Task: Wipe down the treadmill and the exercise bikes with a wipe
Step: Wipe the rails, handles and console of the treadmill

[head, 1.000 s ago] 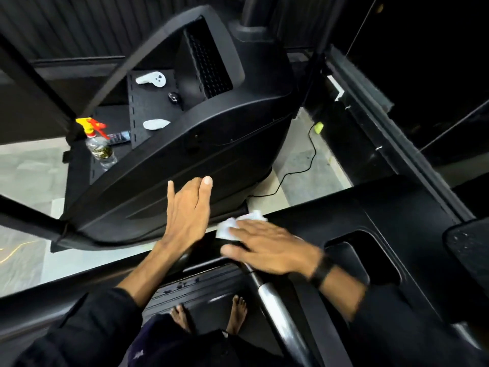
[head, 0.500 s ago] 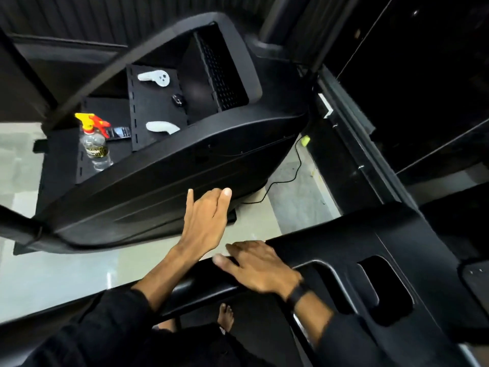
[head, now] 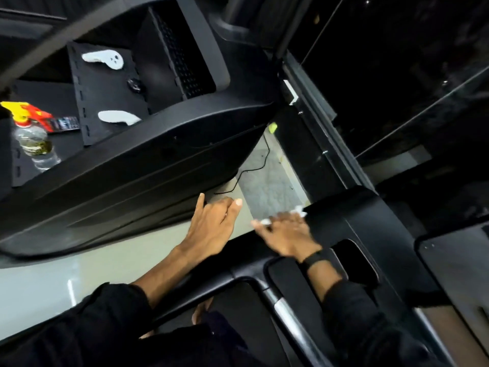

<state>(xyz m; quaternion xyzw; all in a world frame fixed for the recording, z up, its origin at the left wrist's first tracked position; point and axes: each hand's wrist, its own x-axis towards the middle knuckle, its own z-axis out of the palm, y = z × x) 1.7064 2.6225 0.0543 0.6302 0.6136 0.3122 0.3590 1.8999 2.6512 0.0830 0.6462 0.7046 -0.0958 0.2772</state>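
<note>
Right grip [head: 287,235] presses wipe [head: 297,211] flat on treadmill console [head: 370,221]; left grip [head: 214,223] relaxed, empty. Likely mid-task; bikes not visible.

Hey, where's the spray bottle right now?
In the head view, the spray bottle stands at the far left on the black deck of the neighbouring machine, beside the perforated black panel that holds two white controllers, well away from both hands.

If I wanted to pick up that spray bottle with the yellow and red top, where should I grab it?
Probably around the clear body of the spray bottle, just under the yellow and red trigger head. It stands roughly upright on the black tray, so come from the side with your fingers round it; the trigger is bumpy and harder to hold.
</note>
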